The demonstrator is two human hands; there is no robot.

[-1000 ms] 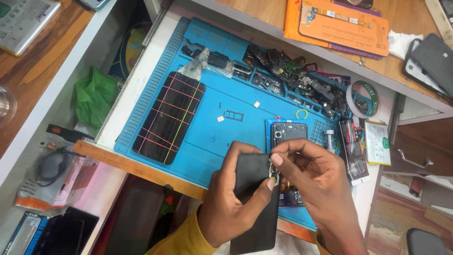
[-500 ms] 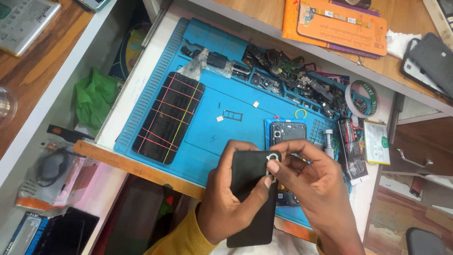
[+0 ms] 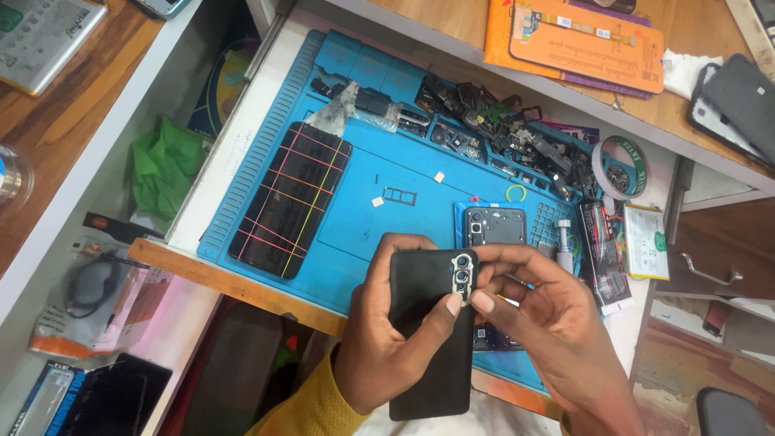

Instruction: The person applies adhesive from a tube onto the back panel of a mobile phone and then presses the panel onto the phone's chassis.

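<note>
A blue repair mat (image 3: 387, 218) covers the white worktop (image 3: 242, 137). At nine o'clock on the mat lies a dark phone screen (image 3: 291, 199) crossed with red and yellow lines, a scrap of grey foil (image 3: 333, 111) touching its top edge. A heap of small black parts (image 3: 500, 129) fills the mat's one o'clock corner. A roll of tape (image 3: 620, 168) sits at three o'clock, just off the mat, with a white battery (image 3: 646, 241) below it. Green cloth (image 3: 165, 165) is bunched at nine o'clock beside the worktop. An orange packet (image 3: 573, 36) rests on the wooden shelf (image 3: 436, 16) at twelve o'clock.
</note>
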